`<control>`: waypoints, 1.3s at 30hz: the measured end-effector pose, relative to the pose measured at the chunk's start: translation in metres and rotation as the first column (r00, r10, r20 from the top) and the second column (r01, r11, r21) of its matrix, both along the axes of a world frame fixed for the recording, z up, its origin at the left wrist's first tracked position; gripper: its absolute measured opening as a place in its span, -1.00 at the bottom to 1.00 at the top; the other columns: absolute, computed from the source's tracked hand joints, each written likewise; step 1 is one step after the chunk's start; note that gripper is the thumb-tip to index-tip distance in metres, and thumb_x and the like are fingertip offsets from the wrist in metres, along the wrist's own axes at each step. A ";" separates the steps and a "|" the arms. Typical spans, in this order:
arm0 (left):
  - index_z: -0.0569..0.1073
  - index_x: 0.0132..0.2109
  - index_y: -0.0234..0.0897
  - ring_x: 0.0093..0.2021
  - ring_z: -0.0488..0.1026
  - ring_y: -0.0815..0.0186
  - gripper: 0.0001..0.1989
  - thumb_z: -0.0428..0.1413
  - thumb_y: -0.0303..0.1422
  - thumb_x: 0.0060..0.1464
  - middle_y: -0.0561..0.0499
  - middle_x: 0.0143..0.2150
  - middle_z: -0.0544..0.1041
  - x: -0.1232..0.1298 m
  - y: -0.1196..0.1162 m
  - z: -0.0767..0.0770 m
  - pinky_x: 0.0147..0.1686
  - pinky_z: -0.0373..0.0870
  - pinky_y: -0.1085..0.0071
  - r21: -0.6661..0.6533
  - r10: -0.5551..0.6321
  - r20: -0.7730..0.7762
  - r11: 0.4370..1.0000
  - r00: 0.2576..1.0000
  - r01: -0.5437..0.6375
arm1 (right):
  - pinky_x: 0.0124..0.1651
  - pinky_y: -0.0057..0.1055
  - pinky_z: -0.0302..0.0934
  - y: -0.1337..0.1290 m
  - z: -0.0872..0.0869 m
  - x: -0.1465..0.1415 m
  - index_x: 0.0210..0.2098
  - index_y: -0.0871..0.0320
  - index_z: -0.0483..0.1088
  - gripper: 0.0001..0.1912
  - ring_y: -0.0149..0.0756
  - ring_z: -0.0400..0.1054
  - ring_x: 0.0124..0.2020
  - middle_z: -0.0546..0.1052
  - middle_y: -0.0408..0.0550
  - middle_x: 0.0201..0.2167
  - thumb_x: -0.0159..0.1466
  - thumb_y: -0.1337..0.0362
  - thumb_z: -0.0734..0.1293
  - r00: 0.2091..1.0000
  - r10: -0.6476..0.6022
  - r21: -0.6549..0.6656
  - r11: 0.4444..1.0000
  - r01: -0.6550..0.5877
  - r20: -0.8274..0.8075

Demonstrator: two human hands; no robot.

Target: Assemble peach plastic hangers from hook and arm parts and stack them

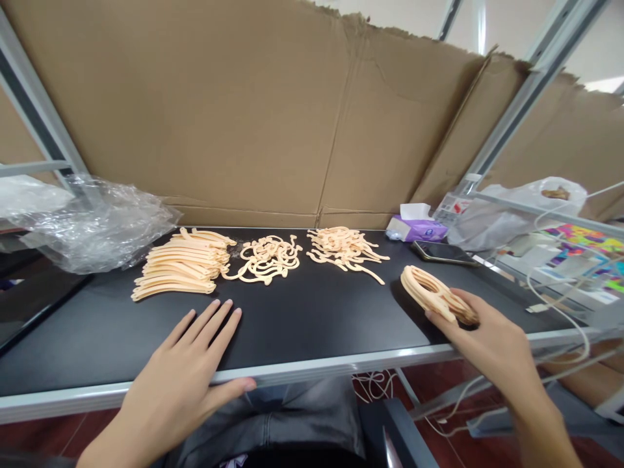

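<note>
My left hand (188, 370) lies with its fingers spread at the front edge of the black tabletop (312, 318), holding nothing. At the right, my right hand (487, 335) grips a stack of pale ring-shaped pieces (424, 289), its thumb on the near side and the other fingers partly hidden behind. Beyond my left hand is a pile of long, slightly curved pale strips (178, 263). Next to it lies a heap of curly pale pieces (268, 259). Farther right sits a heap of thin wavy pale pieces (344, 247).
Crumpled clear plastic (107, 224) lies at the left. A purple tissue pack (416, 224) and a phone (443, 252) are at the back right, near white bags and cables (560, 305). Cardboard (244, 110) stands behind the table, between metal posts.
</note>
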State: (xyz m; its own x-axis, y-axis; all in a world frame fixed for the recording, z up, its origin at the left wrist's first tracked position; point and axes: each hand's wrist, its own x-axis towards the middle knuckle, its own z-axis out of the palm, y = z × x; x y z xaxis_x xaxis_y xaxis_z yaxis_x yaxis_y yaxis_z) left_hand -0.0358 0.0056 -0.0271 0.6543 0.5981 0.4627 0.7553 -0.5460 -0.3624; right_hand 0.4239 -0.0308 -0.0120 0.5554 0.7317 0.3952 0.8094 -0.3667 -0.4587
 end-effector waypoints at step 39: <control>0.21 0.38 -0.34 0.33 0.27 -0.08 -0.11 -0.05 0.24 0.15 -0.24 0.37 0.28 0.000 -0.001 -0.003 0.26 0.23 -0.01 -0.092 0.023 0.064 0.996 0.998 -0.017 | -0.18 -0.01 0.28 0.039 0.026 0.042 0.18 -0.03 0.34 -0.19 0.25 0.51 -0.21 0.62 0.03 -0.09 0.00 -0.21 0.37 0.975 0.161 -0.185 0.974 -0.132 0.152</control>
State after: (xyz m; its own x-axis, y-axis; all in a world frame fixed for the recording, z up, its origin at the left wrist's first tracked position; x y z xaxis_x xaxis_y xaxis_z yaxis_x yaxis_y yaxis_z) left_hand -0.0361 0.0042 -0.0298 0.6122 0.6527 0.4463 0.7868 -0.5589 -0.2618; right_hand 0.4659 0.0083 0.0141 0.3751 0.8651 0.3329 0.9192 -0.3007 -0.2543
